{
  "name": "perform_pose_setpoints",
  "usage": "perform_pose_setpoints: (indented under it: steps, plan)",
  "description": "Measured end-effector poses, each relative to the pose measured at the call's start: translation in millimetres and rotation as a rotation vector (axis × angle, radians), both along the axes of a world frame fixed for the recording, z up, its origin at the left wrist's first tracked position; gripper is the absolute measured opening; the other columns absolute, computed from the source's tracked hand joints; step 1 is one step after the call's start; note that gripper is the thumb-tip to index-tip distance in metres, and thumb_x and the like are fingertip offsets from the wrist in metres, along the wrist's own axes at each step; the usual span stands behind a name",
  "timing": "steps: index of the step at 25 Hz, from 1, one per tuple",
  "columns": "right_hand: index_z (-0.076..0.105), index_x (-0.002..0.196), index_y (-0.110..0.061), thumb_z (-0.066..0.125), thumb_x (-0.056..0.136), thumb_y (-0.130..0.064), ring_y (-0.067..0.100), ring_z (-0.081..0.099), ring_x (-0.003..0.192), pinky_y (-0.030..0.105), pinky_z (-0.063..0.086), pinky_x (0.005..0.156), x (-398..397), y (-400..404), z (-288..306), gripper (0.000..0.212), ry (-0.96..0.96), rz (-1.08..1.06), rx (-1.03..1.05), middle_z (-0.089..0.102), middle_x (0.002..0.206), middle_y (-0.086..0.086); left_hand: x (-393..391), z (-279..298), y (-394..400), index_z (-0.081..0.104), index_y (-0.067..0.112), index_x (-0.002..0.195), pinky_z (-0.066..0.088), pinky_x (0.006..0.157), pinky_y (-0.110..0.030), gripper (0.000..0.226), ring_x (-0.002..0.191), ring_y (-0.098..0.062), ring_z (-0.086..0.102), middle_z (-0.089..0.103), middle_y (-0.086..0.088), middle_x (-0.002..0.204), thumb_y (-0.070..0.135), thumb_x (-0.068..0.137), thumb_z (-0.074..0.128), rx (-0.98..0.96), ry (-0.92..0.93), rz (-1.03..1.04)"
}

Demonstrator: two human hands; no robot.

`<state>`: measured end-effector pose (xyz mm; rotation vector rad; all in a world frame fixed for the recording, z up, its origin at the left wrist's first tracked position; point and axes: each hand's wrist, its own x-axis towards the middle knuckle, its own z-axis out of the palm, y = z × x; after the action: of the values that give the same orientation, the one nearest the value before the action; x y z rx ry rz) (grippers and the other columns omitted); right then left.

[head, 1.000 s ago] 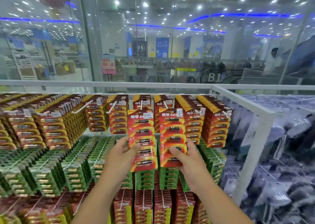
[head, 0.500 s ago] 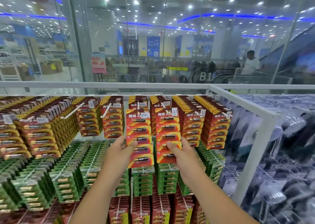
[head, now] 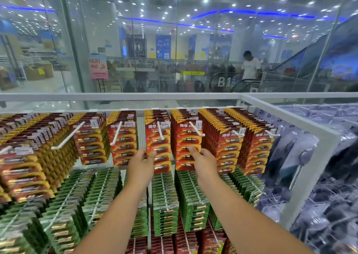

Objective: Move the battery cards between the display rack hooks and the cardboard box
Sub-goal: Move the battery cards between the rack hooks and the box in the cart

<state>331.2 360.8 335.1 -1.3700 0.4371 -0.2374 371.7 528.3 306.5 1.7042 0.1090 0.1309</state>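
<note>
**Both hands on the battery cards at the rack hooks**

Your left hand (head: 142, 163) pinches the lower edge of one stack of red battery cards (head: 158, 147), thumb on its face; your right hand (head: 203, 161) pinches the neighbouring stack (head: 188, 147) the same way. Both stacks hang on white hooks (head: 160, 131) in the rack's top row. Expect stiff, glossy card made bottom-heavy by the cells, so a stack will likely swing and fan apart. Keep each grip low but support the backs, and lift level off the upturned hook tip. Green cards (head: 164, 205) hang below. The cardboard box is not visible. Beyond the glass, an escalator (head: 242, 83).
</note>
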Motion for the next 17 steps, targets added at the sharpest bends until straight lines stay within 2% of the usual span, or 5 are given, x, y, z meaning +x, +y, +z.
perform_pose_setpoints:
  steps: [3, 7, 11, 13, 17]
  plan:
    - [0.067, 0.101, -0.023, 0.064, 0.102, -0.034, 0.013, 0.065, 0.092, 0.025, 0.041, 0.064, 19, 2, -3, 0.011, 0.010, -0.022, -0.022, 0.071, 0.098, -0.005, 20, -10, 3, 0.060, 0.022, 0.127, 0.051, 0.088, -0.038, 0.025, 0.111, -0.023, 0.063, 0.065, 0.006, 0.114, 0.035, 0.106, 0.056, 0.065, -0.020, 0.020]
    - [0.065, 0.113, -0.022, 0.064, 0.099, -0.047, 0.012, 0.062, 0.093, 0.034, 0.046, 0.081, 28, 5, -16, 0.028, 0.035, -0.002, -0.129, 0.069, 0.111, -0.003, 22, -25, 9, 0.055, 0.018, 0.135, 0.045, 0.084, -0.033, 0.040, 0.102, -0.018, 0.058, 0.060, 0.005, 0.113, 0.040, 0.102, 0.062, 0.075, 0.013, 0.019]
    - [0.053, 0.140, -0.020, 0.067, 0.097, -0.046, 0.022, 0.056, 0.118, 0.039, 0.042, 0.097, 7, 12, -41, 0.052, 0.123, 0.039, -0.159, 0.057, 0.138, 0.001, -6, -46, 19, 0.051, 0.019, 0.142, 0.050, 0.098, -0.040, 0.053, 0.120, -0.023, 0.059, 0.060, 0.001, 0.136, 0.045, 0.098, 0.066, 0.106, 0.067, 0.026]
    - [0.040, 0.154, -0.021, 0.067, 0.098, -0.046, 0.026, 0.049, 0.137, 0.044, 0.040, 0.108, -10, 13, -50, 0.068, 0.159, 0.059, -0.151, 0.047, 0.153, 0.001, -28, -53, 19, 0.048, 0.018, 0.146, 0.048, 0.098, -0.038, 0.059, 0.125, -0.024, 0.058, 0.057, 0.000, 0.142, 0.046, 0.098, 0.066, 0.142, 0.067, 0.003]
    - [0.042, 0.152, -0.028, 0.066, 0.097, -0.050, 0.021, 0.052, 0.132, 0.039, 0.044, 0.106, -55, -3, -69, 0.065, 0.151, 0.081, -0.192, 0.050, 0.149, -0.006, -65, -58, -3, 0.048, 0.022, 0.145, 0.048, 0.089, -0.031, 0.057, 0.114, -0.016, 0.059, 0.057, 0.005, 0.138, 0.050, 0.098, 0.064, 0.200, 0.013, -0.123]
